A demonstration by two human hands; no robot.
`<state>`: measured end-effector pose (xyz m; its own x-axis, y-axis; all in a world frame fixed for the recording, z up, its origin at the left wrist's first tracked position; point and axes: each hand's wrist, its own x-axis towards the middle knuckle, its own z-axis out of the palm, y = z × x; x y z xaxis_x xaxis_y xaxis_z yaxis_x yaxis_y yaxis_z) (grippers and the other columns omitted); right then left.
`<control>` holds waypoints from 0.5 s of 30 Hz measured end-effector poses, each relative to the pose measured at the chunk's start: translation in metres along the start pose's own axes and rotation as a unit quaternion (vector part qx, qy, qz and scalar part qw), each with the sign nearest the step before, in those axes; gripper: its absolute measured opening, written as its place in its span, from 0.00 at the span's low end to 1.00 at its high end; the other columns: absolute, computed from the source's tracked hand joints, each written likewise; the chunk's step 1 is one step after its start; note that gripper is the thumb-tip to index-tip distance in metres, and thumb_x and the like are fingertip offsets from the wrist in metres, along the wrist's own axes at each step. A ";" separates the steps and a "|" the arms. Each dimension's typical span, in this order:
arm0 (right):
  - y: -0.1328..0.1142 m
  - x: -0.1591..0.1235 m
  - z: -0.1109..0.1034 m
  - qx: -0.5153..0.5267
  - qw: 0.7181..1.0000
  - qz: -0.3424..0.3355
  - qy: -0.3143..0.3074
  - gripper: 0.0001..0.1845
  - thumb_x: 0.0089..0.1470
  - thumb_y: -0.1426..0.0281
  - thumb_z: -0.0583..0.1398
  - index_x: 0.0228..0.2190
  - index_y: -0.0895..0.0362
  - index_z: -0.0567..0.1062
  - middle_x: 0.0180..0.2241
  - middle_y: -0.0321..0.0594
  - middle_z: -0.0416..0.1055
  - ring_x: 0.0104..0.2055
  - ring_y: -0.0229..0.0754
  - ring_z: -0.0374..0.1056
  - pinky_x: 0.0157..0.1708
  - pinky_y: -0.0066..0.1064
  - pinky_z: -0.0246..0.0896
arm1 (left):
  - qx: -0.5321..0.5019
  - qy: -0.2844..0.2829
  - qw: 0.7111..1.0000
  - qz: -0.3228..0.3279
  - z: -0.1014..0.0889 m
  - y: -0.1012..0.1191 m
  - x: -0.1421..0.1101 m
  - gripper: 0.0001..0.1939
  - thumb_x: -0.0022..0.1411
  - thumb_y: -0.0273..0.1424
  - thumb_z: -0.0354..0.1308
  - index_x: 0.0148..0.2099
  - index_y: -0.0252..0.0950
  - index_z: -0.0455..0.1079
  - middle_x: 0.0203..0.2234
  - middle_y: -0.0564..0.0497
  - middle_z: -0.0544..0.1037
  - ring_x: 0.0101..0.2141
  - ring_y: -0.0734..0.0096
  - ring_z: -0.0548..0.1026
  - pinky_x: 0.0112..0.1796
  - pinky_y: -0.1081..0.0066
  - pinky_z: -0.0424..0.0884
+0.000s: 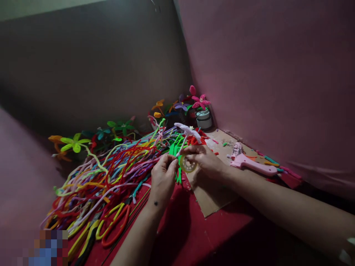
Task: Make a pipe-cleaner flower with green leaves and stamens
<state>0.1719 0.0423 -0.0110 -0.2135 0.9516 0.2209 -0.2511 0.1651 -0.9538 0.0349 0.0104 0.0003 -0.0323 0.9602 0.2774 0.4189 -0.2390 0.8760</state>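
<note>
One pale lilac flower (195, 136) of fuzzy chenille stems tilts between our hands, its long petals spread wide and seen nearly edge-on around a small whitish-yellow centre. Its pale stem (182, 145) slants down toward our left, ending at our fingertips above the red counter (194, 221), in front of a patch of bright green stems (173, 148). Our left hand (163, 177) pinches the stem's lower end, thumb and forefinger pressed together. Our right hand (206, 161), its fingers bent and nearly closed, grips a translucent yellowish roll (189, 170) by its upper rim, just beside the stem; in the dim light we cannot tell whether a strip of it, perhaps tape, reaches the stem. Below our right hand lies a piece of brown cardboard (212, 199). At left, we see a heap of many-coloured chenille stems (102, 166), with red-and-yellow-handled scissors (128, 215) at its near edge. At right lies a pink glue gun (253, 165); at the back, a bright pink flower (201, 102) stands above a white-and-grey jar (204, 122).
</note>
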 end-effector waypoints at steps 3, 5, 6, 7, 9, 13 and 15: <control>-0.003 -0.002 0.000 0.050 0.998 0.042 0.011 0.08 0.36 0.78 0.54 0.21 0.60 0.72 0.19 0.34 0.66 0.22 0.33 0.58 0.24 0.26 0.54 | -0.078 -0.032 0.996 -0.036 0.001 0.002 0.000 0.07 0.52 0.34 0.54 0.28 0.35 0.62 0.15 0.60 0.59 0.16 0.82 0.56 0.18 0.79 0.54; -0.003 -0.003 0.000 0.068 0.996 0.047 -0.018 0.06 0.36 0.76 0.56 0.22 0.59 0.72 0.19 0.33 0.65 0.21 0.33 0.57 0.23 0.26 0.52 | -0.118 -0.049 0.990 -0.051 0.002 0.003 -0.001 0.08 0.52 0.34 0.54 0.27 0.35 0.61 0.15 0.60 0.59 0.15 0.83 0.55 0.17 0.79 0.53; -0.003 -0.004 -0.001 0.076 0.995 0.048 -0.035 0.06 0.36 0.75 0.57 0.23 0.59 0.72 0.20 0.33 0.65 0.22 0.33 0.58 0.24 0.26 0.52 | -0.130 -0.055 0.988 -0.055 0.002 0.004 -0.002 0.09 0.52 0.34 0.54 0.27 0.35 0.61 0.15 0.60 0.59 0.15 0.83 0.55 0.17 0.79 0.53; -0.003 -0.004 -0.001 0.084 0.994 0.048 -0.047 0.06 0.36 0.74 0.58 0.23 0.59 0.72 0.21 0.33 0.65 0.24 0.34 0.59 0.25 0.26 0.53 | -0.139 -0.058 0.987 -0.058 0.003 0.004 -0.002 0.09 0.52 0.34 0.55 0.27 0.35 0.61 0.15 0.60 0.59 0.15 0.84 0.54 0.17 0.80 0.52; -0.003 -0.003 -0.004 0.092 0.993 0.050 -0.056 0.05 0.37 0.73 0.57 0.22 0.59 0.73 0.21 0.34 0.66 0.25 0.34 0.60 0.26 0.26 0.53 | -0.152 -0.059 0.984 -0.065 0.004 0.005 -0.003 0.09 0.52 0.34 0.55 0.28 0.34 0.61 0.16 0.60 0.60 0.15 0.84 0.54 0.17 0.80 0.51; -0.004 -0.001 -0.008 0.083 0.991 0.091 -0.045 0.06 0.38 0.74 0.55 0.19 0.62 0.72 0.17 0.35 0.62 0.20 0.32 0.55 0.21 0.25 0.47 | -0.184 -0.058 0.978 -0.074 0.004 0.004 -0.003 0.09 0.51 0.34 0.56 0.27 0.34 0.61 0.16 0.60 0.60 0.15 0.85 0.55 0.17 0.80 0.51; -0.005 -0.001 -0.009 0.082 0.990 0.106 -0.041 0.05 0.38 0.76 0.56 0.20 0.62 0.72 0.15 0.34 0.61 0.18 0.30 0.53 0.20 0.25 0.45 | -0.208 -0.059 0.973 -0.078 0.003 0.002 -0.002 0.09 0.51 0.33 0.57 0.27 0.34 0.60 0.15 0.60 0.59 0.14 0.86 0.53 0.17 0.80 0.50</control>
<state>0.1813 0.0431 -0.0086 -0.3526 0.9348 0.0424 -0.3409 -0.0861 -0.9361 0.0391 0.0087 0.0006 0.0477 0.9936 0.1023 0.0126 -0.1030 0.9946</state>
